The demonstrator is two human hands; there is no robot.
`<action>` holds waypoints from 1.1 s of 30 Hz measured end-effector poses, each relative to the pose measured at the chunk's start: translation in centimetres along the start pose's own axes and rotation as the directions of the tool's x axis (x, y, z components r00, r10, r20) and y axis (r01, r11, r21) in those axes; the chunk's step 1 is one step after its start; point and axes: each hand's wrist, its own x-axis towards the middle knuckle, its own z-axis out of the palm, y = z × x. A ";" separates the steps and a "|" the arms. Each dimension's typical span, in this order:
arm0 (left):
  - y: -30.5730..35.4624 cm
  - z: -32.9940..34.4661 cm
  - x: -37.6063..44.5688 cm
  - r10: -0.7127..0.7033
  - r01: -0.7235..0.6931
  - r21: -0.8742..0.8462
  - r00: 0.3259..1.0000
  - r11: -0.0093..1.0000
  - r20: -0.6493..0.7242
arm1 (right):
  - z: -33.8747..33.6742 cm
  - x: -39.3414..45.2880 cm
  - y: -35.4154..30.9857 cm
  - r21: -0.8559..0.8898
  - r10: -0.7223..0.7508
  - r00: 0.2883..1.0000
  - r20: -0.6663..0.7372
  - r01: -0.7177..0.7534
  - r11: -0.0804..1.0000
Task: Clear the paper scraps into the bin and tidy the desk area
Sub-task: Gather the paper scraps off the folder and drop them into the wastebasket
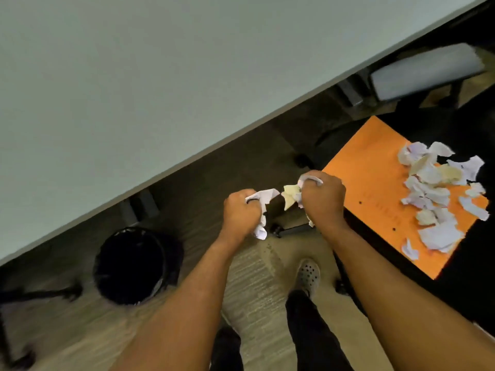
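Observation:
My left hand [241, 211] is shut on a bunch of white paper scraps [262, 196], held above the floor. My right hand [322, 196] is shut on white and pale yellow paper scraps [290, 195], just left of an orange folder [375, 172]. The two fists are side by side, a little apart. A heap of several torn scraps [439, 194] lies on the right part of the folder. The round black bin [131, 265], lined with a black bag, stands on the floor below and left of my left hand.
A large pale grey desk top [134, 89] fills the upper left, its edge running diagonally. The orange folder rests on a dark chair seat [471, 279]. A grey padded armrest [426, 70] is at upper right. My feet [308, 274] stand on the wood-look floor.

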 end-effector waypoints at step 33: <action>-57.3 -23.5 8.4 -0.179 0.363 0.309 0.852 0.879 -0.491 | 62.8 -17.6 16.2 -0.343 0.049 0.532 0.845 0.471 0.813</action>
